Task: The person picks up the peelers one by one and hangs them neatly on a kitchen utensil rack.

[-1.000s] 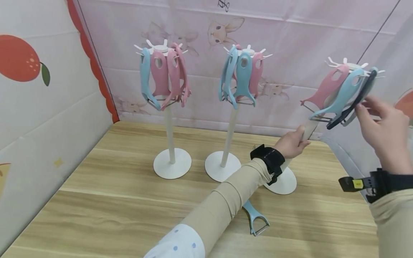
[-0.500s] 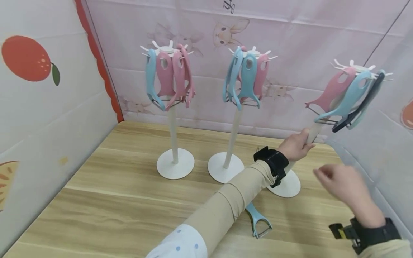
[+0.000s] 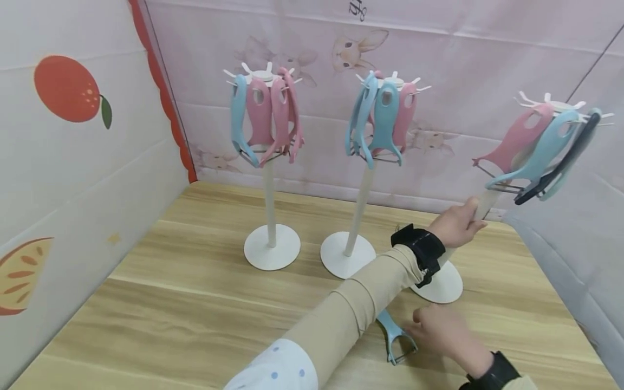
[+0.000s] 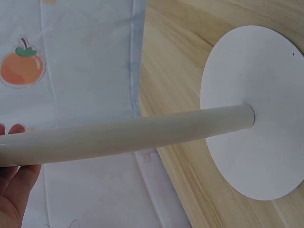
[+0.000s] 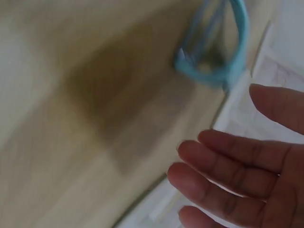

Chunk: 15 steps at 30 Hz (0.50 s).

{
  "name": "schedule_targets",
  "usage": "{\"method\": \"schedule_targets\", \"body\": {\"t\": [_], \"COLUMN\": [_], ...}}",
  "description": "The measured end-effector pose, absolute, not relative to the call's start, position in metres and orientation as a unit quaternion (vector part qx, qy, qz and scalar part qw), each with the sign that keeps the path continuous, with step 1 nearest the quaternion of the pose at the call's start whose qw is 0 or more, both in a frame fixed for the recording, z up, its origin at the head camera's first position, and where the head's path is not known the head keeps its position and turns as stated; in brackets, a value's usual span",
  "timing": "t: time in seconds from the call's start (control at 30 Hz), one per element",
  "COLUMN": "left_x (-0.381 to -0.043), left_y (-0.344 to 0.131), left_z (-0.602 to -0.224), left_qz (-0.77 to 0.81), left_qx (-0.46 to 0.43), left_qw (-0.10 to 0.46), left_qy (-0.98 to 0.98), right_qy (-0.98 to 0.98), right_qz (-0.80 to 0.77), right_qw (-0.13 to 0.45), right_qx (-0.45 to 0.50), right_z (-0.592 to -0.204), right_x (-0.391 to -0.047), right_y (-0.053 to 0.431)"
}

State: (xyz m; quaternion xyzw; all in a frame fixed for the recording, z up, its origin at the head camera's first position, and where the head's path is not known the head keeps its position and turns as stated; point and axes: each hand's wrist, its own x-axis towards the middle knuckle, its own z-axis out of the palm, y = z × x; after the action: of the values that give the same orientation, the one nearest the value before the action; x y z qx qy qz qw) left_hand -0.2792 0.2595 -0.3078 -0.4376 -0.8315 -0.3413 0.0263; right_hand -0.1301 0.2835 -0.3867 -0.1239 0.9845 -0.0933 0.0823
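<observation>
My left hand (image 3: 456, 225) grips the white pole (image 4: 118, 135) of the right-hand stand, fingers and thumb wrapped round it. That stand leans to the right and bears a pink peeler (image 3: 520, 138), a blue peeler (image 3: 538, 151) and a black peeler (image 3: 565, 162), with another blue one partly hidden behind. On the table a light blue peeler (image 3: 396, 338) lies partly under my left forearm. Just right of it is my right hand (image 3: 443, 330); the right wrist view shows its fingers (image 5: 228, 190) loosely extended and holding nothing, apart from the peeler's blade end (image 5: 213, 76).
Two more white stands, the left stand (image 3: 270, 238) and the middle stand (image 3: 358, 216), stand upright with pink and blue peelers hung round their tops. Printed cloth walls (image 3: 97, 179) enclose the wooden table (image 3: 185, 314) at the back and both sides.
My right hand has left the black peeler on the right-hand stand and come down and left to beside the peeler on the table. My left hand keeps its grip on the pole.
</observation>
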Motion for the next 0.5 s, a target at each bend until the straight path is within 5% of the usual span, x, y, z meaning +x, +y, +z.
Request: {"method": "schedule_targets", "body": {"t": [0.5], "left_x": [-0.278], "left_y": [0.260], "left_z": [-0.306], "left_qz": [-0.342], "left_qx": [-0.432], "left_qw": [0.018], "left_qy": [-0.835], "right_qy": [0.978], "right_qz": [-0.055], "right_qw": [-0.016], "right_qx": [-0.201], "right_z": [-0.410], "right_x": [-0.129], "right_y": [0.252]}}
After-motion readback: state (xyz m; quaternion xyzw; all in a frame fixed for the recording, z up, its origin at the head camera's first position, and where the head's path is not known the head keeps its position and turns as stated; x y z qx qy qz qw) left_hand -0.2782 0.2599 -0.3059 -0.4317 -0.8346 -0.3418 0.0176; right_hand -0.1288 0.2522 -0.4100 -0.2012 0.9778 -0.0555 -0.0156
